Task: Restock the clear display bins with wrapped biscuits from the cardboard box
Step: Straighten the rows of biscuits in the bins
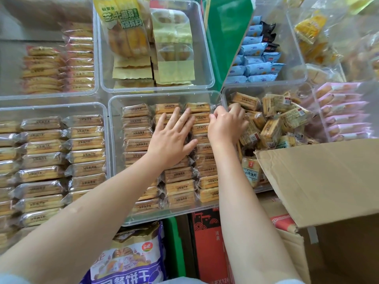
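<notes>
L hand [174, 138] lies flat, fingers straight & spread, pressing on the mid column of wrapped biscuits [178, 175] in the center clear bin [114, 111]. R hand [225, 126] sits at that bin's far right corner, fingers curled in a pinch around a packet's end on the right column, tho exact contact is partly hidden by the knuckles. Bin holds three neat columns, looks nearly full. Next bin to the right [227, 93] has a loose heap of the same packets [272, 124], not yet lined up. Cardboard box [328, 181] stands at lower right, flap open over that bin's near edge; inside not visible. Handling, my guess: packets are light, film is slick & crinkly, biscuits inside stiff but brittle, so easy to crack if squeezed on the flat faces. Best to take them by the long edges or the crimped end seal, slide in on edge, & press the row only gently w/ a flat palm.
</notes>
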Action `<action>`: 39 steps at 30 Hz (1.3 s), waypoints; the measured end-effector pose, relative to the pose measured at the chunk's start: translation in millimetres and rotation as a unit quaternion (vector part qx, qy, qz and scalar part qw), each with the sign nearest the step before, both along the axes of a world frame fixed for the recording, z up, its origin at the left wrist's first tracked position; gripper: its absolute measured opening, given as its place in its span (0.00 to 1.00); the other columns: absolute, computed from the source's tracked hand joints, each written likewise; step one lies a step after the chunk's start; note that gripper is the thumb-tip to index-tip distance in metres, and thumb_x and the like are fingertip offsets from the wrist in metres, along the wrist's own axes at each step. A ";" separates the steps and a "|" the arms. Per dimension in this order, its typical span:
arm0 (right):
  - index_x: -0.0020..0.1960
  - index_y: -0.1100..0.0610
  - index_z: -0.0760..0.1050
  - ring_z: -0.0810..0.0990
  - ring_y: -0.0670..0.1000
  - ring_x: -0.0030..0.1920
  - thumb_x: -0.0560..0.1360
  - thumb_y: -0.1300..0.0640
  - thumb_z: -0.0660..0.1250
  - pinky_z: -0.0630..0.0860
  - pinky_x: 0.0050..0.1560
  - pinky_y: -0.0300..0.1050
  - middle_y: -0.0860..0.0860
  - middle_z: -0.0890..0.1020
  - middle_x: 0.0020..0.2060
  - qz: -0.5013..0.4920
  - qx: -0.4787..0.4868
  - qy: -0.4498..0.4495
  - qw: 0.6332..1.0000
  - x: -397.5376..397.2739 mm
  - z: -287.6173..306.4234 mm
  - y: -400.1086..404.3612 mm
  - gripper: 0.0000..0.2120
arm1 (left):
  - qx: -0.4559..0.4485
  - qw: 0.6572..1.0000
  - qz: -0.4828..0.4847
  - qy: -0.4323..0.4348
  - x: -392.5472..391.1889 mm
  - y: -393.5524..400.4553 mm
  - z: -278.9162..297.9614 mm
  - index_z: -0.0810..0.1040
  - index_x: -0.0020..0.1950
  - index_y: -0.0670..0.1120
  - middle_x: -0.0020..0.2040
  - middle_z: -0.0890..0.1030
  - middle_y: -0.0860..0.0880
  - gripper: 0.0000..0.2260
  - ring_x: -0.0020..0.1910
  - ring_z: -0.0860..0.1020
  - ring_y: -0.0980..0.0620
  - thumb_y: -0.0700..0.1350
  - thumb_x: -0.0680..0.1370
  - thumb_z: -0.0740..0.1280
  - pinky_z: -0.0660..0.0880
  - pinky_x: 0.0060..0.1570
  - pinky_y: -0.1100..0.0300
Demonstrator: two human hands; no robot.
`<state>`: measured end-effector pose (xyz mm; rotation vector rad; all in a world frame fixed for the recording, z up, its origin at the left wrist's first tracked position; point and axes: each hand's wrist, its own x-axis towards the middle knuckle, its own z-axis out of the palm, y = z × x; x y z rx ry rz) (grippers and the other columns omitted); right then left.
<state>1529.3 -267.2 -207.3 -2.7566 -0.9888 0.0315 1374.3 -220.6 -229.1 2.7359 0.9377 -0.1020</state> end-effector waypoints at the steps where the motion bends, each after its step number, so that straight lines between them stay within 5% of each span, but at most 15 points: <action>1: 0.50 0.55 0.82 0.71 0.58 0.62 0.77 0.53 0.70 0.66 0.57 0.55 0.55 0.75 0.59 0.002 0.027 -0.004 1.000 0.1 -1.6 -1.3 0.06 | 0.000 1.000 0.000 -0.001 0.3 0.1 -0.1 0.46 0.83 0.53 0.83 0.43 0.52 0.32 0.82 0.41 0.48 0.66 0.82 0.44 0.41 0.79 0.43; 12: 0.48 0.53 0.83 0.74 0.59 0.57 0.74 0.54 0.71 0.67 0.55 0.56 0.56 0.77 0.54 0.025 0.070 -0.059 0.995 5.5 -4.9 0.1 0.05 | 0.000 1.000 0.004 0.015 6.1 3.7 2.9 0.51 0.83 0.56 0.83 0.44 0.51 0.32 0.82 0.45 0.46 0.67 0.81 0.47 0.45 0.78 0.41; 17: 0.55 0.49 0.84 0.68 0.61 0.70 0.80 0.55 0.65 0.62 0.63 0.58 0.58 0.73 0.69 0.047 0.028 -0.067 0.996 11.9 -8.8 12.2 0.09 | -0.003 1.000 0.009 0.013 6.0 2.0 -1.1 0.49 0.83 0.56 0.83 0.44 0.51 0.32 0.82 0.43 0.46 0.67 0.82 0.45 0.42 0.78 0.41; 21: 0.55 0.50 0.83 0.63 0.59 0.74 0.81 0.54 0.64 0.59 0.66 0.59 0.56 0.71 0.72 0.037 -0.014 -0.058 0.998 12.9 -10.1 23.7 0.09 | 0.003 1.000 0.019 0.004 5.9 0.6 -2.0 0.53 0.83 0.55 0.83 0.50 0.50 0.32 0.82 0.45 0.46 0.66 0.81 0.46 0.44 0.78 0.42; 26: 0.51 0.53 0.82 0.66 0.57 0.70 0.78 0.53 0.68 0.57 0.71 0.62 0.54 0.74 0.65 0.044 0.008 -0.045 0.998 19.0 -10.1 30.4 0.06 | 0.000 1.000 0.015 0.002 5.7 1.1 -3.7 0.50 0.83 0.56 0.83 0.49 0.50 0.32 0.82 0.44 0.46 0.67 0.81 0.43 0.43 0.78 0.42; 31: 0.44 0.56 0.82 0.72 0.59 0.64 0.73 0.58 0.73 0.64 0.68 0.65 0.56 0.77 0.58 0.031 0.097 -0.067 0.993 17.5 -13.7 25.5 0.02 | -0.004 1.000 0.012 0.007 7.0 1.9 -1.5 0.50 0.83 0.56 0.83 0.47 0.51 0.31 0.82 0.45 0.45 0.67 0.81 0.45 0.44 0.78 0.41; 39: 0.43 0.58 0.81 0.74 0.59 0.61 0.72 0.62 0.73 0.67 0.66 0.65 0.56 0.78 0.56 0.038 0.112 -0.096 0.988 15.6 -17.7 24.4 0.01 | -0.017 0.999 -0.011 0.037 10.6 10.3 8.5 0.49 0.83 0.58 0.83 0.47 0.54 0.32 0.82 0.46 0.45 0.68 0.81 0.48 0.47 0.75 0.39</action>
